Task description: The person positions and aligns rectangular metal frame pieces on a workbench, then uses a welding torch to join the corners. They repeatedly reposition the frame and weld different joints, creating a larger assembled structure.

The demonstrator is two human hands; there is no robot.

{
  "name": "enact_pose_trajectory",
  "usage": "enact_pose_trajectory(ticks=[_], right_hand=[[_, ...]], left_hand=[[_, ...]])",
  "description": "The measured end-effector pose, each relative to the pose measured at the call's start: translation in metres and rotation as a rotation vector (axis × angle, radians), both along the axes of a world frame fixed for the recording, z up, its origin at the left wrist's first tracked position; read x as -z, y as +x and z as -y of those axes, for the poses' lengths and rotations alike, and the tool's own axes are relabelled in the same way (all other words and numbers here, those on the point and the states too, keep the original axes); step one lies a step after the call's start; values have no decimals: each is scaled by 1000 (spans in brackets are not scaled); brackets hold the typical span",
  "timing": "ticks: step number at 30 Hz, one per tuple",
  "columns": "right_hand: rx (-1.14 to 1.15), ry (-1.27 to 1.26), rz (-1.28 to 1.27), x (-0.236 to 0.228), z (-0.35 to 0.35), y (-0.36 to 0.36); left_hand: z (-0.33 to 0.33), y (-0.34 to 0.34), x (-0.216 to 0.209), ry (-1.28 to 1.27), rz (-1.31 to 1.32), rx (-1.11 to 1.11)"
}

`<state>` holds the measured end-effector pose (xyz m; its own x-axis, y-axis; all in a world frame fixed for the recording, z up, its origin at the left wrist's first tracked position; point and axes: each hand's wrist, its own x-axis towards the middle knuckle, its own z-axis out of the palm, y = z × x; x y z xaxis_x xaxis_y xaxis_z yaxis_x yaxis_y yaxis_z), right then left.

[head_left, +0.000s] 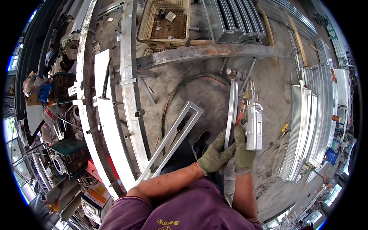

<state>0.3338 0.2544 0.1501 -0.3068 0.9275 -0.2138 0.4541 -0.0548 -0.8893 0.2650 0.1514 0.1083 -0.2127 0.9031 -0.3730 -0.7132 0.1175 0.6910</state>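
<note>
Both my hands wear green work gloves. My left hand grips the lower part of a long, narrow metal bar that stands nearly upright in front of me. My right hand holds a silver hand-held tool with a nozzle pointing away from me and a red hose fitting at its top, right beside the bar. A rectangular metal tube frame leans diagonally to the left of my hands.
A steel work frame of long bars spans the left. Hoses loop on the sandy floor. A plastic crate sits at the top. Stacks of metal profiles lie right. Machines stand at left.
</note>
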Motion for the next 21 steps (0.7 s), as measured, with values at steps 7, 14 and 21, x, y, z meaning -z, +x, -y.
enact_pose_trajectory(ticks=[7,14,21], right_hand=[[-227,-227,-128,-31,-23,42],[-356,220,48,-73,-114,20],[-668,294,646,-39,-156,9]], left_hand=[[-10,-22,-3,28,-102,-10],[-52,10,4,-129,-815,-86],[-73,91,-5,-485,-880,45]])
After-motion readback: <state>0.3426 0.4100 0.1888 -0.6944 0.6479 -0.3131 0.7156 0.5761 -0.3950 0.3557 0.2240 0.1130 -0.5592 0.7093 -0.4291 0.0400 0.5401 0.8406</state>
